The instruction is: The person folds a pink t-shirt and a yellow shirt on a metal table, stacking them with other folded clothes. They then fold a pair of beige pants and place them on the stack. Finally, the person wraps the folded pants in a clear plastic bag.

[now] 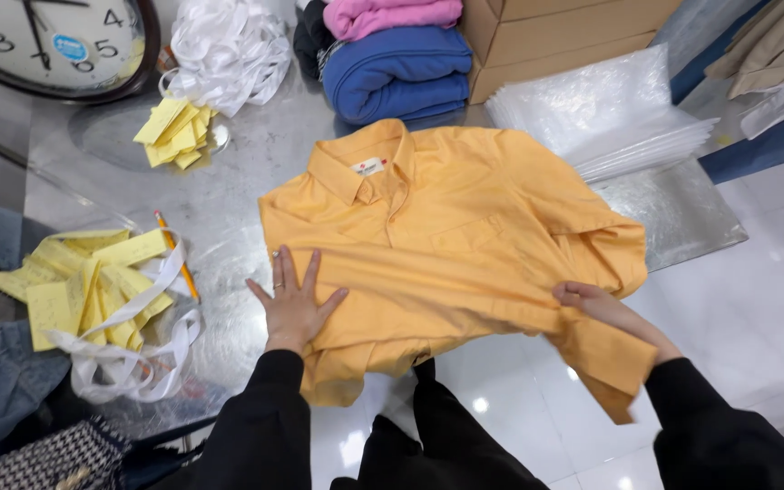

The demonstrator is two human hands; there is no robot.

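Left hand (294,304): my palm lies flat, fingers spread, pinning the yellow polo shirt (446,227) to the metal table (229,195).
Right hand (592,304): I pinch the shirt's folded side, keeping it taut.

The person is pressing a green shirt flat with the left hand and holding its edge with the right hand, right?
Not quite: the shirt is yellow-orange, not green. The head view shows the left hand flat on it and the right hand gripping its edge.
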